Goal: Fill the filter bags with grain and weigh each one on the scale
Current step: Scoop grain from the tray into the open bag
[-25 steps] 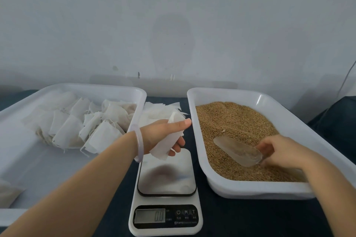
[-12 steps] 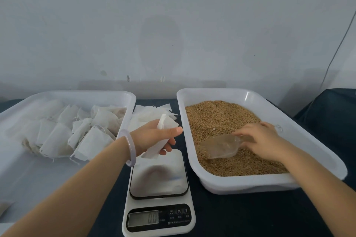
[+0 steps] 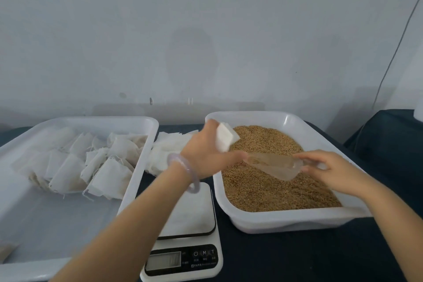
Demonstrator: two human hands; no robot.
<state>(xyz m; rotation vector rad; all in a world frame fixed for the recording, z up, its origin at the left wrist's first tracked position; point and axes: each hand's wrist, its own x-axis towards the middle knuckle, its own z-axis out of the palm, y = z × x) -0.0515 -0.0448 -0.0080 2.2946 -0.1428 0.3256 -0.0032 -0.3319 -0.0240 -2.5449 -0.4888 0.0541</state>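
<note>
My left hand [image 3: 206, 153] holds an empty white filter bag [image 3: 225, 137] over the left edge of the grain tray [image 3: 286, 222]. My right hand [image 3: 329, 170] grips the handle of a clear plastic scoop [image 3: 274, 165], whose mouth points left toward the bag, just above the brown grain [image 3: 263, 190]. The white kitchen scale [image 3: 185, 245] sits between the trays under my left forearm, with nothing on its platform.
A white tray [image 3: 68, 224] at the left holds several filled filter bags [image 3: 91, 165]. A loose pile of empty bags [image 3: 164, 153] lies on the dark cloth between the two trays. A wall stands close behind, and a cable hangs at the far right.
My left hand carried the bag from above the scale to the right, over the grain tray. My right hand lifted the scoop out of the grain and brought its mouth toward the bag.
</note>
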